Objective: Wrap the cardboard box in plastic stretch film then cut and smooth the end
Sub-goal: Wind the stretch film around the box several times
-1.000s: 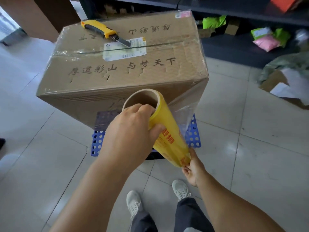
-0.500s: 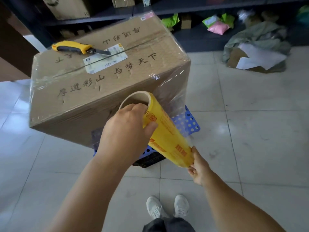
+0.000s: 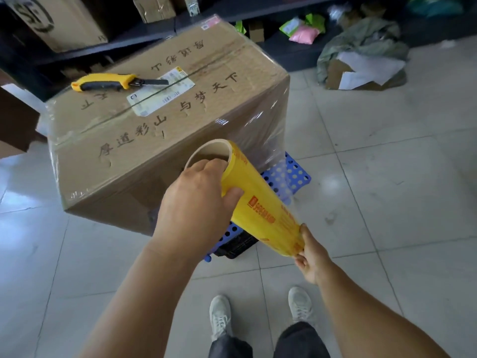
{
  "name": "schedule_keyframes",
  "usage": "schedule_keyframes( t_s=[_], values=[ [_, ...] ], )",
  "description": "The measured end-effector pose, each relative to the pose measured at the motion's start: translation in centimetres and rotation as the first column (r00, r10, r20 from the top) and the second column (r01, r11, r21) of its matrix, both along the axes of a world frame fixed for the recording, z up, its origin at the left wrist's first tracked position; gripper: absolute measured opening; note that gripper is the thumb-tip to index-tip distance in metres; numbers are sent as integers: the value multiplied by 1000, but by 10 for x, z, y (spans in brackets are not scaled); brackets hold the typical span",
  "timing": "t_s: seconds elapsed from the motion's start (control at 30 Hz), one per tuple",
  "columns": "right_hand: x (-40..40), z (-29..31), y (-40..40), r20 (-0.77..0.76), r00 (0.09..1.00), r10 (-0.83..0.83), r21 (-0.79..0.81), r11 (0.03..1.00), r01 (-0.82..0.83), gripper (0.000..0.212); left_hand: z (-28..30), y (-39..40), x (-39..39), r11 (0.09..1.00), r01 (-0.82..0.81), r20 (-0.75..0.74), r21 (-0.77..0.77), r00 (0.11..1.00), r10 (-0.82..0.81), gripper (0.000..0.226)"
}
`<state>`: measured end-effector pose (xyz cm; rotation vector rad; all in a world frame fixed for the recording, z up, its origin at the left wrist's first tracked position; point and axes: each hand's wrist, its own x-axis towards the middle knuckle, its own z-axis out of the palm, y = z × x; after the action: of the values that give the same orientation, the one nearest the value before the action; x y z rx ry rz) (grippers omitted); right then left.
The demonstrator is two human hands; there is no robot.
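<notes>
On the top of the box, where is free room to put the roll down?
The near half of the cardboard box top, between the shipping label and the front edge, is bare. So is the far right end. The back left is crowded: the utility knife lies there, its blade reaching the label.

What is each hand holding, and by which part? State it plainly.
Both hold the yellow roll of plastic stretch film: the left hand grips its upper end, fingers in the cardboard core; the right hand pinches its lower end.

Open floor [image 3: 387,202] right of box [image 3: 154,140]; shelving [image 3: 258,11] blocks behind.
</notes>
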<state>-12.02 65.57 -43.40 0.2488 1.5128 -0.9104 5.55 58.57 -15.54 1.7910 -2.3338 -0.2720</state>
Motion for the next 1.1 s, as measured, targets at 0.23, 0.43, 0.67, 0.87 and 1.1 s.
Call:
schedule_keyframes(
  t_s=[0.23,0.43,0.67,0.87,1.1],
  values=[
    [64,-5,26,-39,984,-172,-22,985,171,66,-3,-3,57,978,205,-5,-36,979,-206,38],
    [108,-1,53,-58,968,-242,-31,970,241,70,-5,2,91,958,284,14,-39,959,-284,46],
    [142,2,70,-18,958,-285,-32,958,284,69,-5,11,112,951,300,87,-73,952,-294,44],
    [161,-7,82,-18,952,-306,-60,951,304,71,-7,15,127,948,302,100,-100,951,-292,44],
    [188,-3,100,-35,947,-319,-102,944,315,65,1,27,154,936,340,64,-91,940,-335,41]
  ],
)
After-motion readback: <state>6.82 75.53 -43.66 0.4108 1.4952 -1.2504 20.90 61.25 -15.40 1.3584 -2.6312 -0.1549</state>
